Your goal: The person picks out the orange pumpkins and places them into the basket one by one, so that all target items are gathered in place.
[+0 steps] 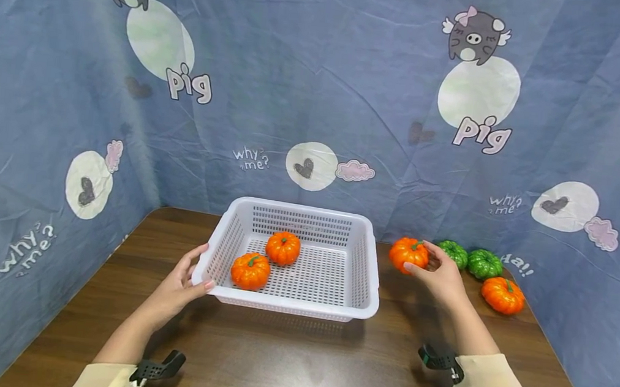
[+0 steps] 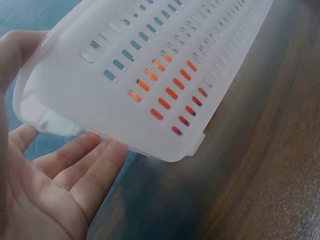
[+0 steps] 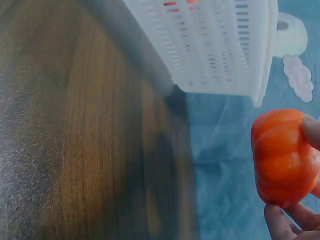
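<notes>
A white plastic basket (image 1: 300, 306) with slotted walls stands near the back of the table, two small orange pumpkins (image 1: 250, 271) lying in its left half. At its left end my left hand (image 1: 177, 283) grips the rim, thumb on top and fingers beneath, as the left wrist view (image 2: 65, 185) shows. To the right of the basket, my right hand (image 1: 443, 279) pinches another orange pumpkin (image 1: 408, 255) between thumb and fingers. That pumpkin (image 3: 282, 157) is apart from the basket wall in the right wrist view.
Beyond my right hand, two green pumpkins (image 1: 484, 265) and an orange pumpkin (image 1: 503, 295) lie at the table's right back edge. Blue printed cloth (image 1: 318, 96) hangs behind and at both sides. Brown wooden tabletop (image 1: 284, 363) stretches in front of the basket.
</notes>
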Demonstrator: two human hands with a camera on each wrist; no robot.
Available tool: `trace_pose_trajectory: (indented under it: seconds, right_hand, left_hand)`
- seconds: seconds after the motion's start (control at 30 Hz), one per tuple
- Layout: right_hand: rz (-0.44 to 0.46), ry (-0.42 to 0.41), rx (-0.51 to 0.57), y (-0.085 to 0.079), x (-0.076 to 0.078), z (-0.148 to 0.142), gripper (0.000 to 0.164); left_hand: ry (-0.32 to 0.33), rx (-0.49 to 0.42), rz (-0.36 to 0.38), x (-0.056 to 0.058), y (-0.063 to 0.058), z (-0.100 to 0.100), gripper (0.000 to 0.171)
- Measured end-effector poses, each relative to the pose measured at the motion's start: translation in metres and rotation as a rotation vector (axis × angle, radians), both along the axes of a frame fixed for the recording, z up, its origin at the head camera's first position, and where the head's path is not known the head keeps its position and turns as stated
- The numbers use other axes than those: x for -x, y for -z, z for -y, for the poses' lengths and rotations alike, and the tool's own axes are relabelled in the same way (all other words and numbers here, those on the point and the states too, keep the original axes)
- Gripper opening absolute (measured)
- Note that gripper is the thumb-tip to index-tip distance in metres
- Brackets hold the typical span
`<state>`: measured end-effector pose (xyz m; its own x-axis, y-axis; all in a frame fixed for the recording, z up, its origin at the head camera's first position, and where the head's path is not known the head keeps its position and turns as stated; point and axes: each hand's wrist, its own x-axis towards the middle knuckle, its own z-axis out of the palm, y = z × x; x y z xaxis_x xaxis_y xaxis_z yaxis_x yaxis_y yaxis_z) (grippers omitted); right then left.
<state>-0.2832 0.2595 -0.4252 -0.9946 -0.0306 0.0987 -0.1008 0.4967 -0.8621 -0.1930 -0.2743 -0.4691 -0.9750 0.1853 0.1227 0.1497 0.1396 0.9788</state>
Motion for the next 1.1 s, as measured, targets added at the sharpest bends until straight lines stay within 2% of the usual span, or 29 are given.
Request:
trace_pose_trajectory:
  seconds: [0.53, 0.9, 1.1]
  right_hand:
    - [-0.064, -0.054, -0.067, -0.012, -0.024, 0.005, 0.079]
    - [-0.104, -0.095, -0.022, -0.017, -0.038, 0.017, 0.075]
    - [-0.102, -0.125, 0.054, -0.022, -0.045, 0.026, 0.074]
  left_hand:
    - [-0.013, 0.031, 0.017, -0.002, -0.002, 0.001, 0.084]
    - [-0.008, 0.021, 0.012, -0.002, -0.002, 0.001, 0.085]
    - [-0.007, 0.019, 0.004, -0.002, -0.002, 0.000, 0.084]
